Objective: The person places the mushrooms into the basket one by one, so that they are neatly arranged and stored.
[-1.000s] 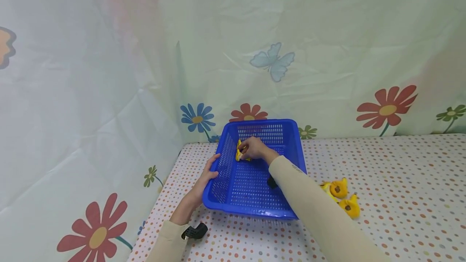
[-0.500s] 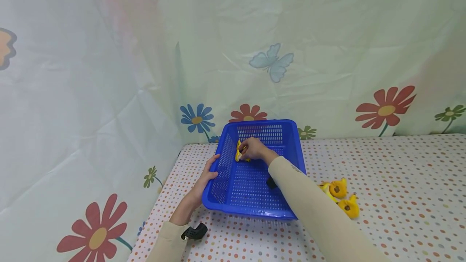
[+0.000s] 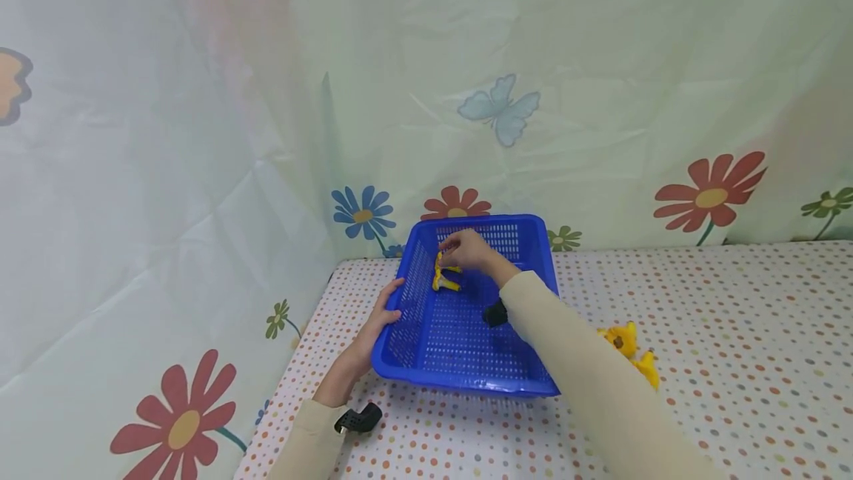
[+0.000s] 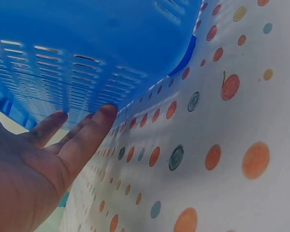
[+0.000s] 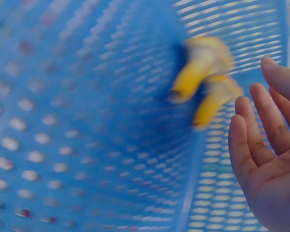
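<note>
A blue perforated plastic basket (image 3: 460,339) stands on the table. My left hand (image 3: 376,324) rests against its left side, the fingers extended along the outer wall in the left wrist view. Over the basket's far left corner is my right hand (image 3: 469,252), its fingers loosely bent and holding nothing in the right wrist view. Just beside those fingers, small yellow pieces with pale middles and dark tips (image 5: 200,65) lie in the basket against the wall; blur hides their exact kind, though they resemble bananas.
More yellow pieces with brown spots (image 3: 623,338) lie on the dotted tablecloth (image 3: 733,317) right of the basket, partly behind my right sleeve (image 3: 586,361). A flowered sheet (image 3: 600,110) hangs behind and at the left.
My right hand has let go of the yellow pieces and risen slightly away from them, uncovering more of them. The left hand keeps its place on the basket.
</note>
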The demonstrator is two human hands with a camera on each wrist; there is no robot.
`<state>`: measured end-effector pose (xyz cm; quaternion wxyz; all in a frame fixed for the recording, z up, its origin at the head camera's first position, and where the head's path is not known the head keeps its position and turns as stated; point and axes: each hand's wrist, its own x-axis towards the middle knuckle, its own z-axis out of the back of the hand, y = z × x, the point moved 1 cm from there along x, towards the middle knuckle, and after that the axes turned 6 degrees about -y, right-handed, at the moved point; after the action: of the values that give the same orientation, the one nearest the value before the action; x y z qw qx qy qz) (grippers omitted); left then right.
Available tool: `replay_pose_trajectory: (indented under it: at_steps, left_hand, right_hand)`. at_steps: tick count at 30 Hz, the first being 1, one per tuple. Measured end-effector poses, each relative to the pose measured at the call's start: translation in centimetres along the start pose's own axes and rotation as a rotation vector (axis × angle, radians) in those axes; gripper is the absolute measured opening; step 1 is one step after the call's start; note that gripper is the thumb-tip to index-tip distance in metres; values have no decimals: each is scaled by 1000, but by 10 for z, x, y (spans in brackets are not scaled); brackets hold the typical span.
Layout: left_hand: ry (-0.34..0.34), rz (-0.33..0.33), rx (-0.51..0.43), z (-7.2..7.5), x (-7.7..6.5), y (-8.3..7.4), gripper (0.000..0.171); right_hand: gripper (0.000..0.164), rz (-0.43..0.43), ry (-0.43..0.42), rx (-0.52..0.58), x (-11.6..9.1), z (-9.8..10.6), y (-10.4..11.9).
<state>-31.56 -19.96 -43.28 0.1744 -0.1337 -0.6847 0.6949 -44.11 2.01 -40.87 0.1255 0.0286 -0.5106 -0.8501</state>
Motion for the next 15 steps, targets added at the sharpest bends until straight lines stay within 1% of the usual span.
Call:
replay_pose_trajectory:
  at_steps: [4,7,10,15]
  left_hand:
    - [19,-2,-26,-1,1,1,55]
    - [9,8,-33,-1,0,2,54]
    - [-2,12,-19,-1,-1,1,54]
    - [-6,22,-27,0,-2,0,54]
  right_hand:
    - [38,-5,7,129,-2,15,17]
    - [37,8,27,201,-7,27,32]
    - [34,42,40,224,-17,41,47]
    - [33,133,58,233,-40,66,68]
